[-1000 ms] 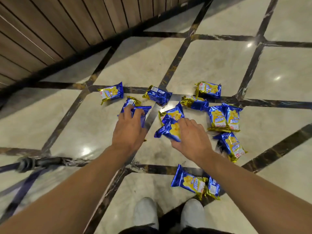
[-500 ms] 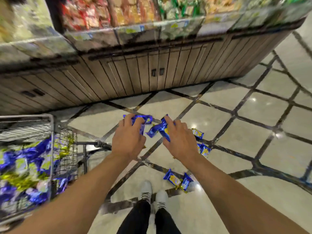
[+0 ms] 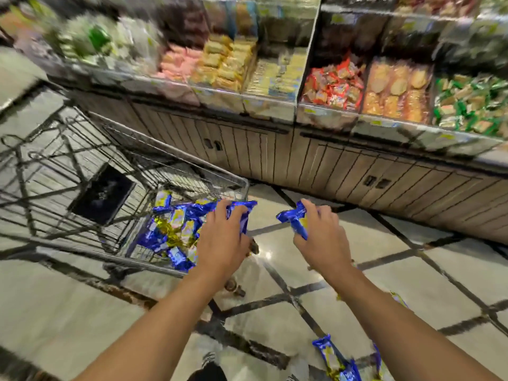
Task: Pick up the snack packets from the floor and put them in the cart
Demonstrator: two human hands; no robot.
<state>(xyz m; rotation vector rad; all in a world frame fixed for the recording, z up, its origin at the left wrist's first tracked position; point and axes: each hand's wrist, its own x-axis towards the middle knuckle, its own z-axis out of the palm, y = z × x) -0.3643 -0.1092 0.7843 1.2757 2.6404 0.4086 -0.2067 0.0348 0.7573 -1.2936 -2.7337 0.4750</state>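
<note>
Two bare hands at mid-frame, each with its grip closed around blue snack packets. Left hand (image 3: pixel 222 237) just over the right-hand corner of the wire cart (image 3: pixel 176 163), fingers wrapped round a blue packet (image 3: pixel 243 215) whose top edge sticks out above the knuckles, close to the cart's rim. Right hand (image 3: pixel 321 237) to the right of it, well clear of the cart, above pale floor tiles (image 3: pixel 275 306) with dark strips between them; grip tight on a second blue packet (image 3: pixel 295 220), crumpled, with a patch of yellow showing.

Inside the cart, at centre left, a heap of blue-and-gold packets (image 3: pixel 173 232) in the near corner. A dark flat panel (image 3: pixel 103 193) against the cart's mesh further left. More packets on the floor (image 3: pixel 330 353) at lower right, partly hidden by the right forearm.

Across the top of the frame, blurred shelves (image 3: pixel 330 86) full of red, orange, yellow and green wrapped goods, over slatted wooden cabinet doors (image 3: pixel 316 163). Dark trouser leg and shoe tip barely visible at bottom centre.
</note>
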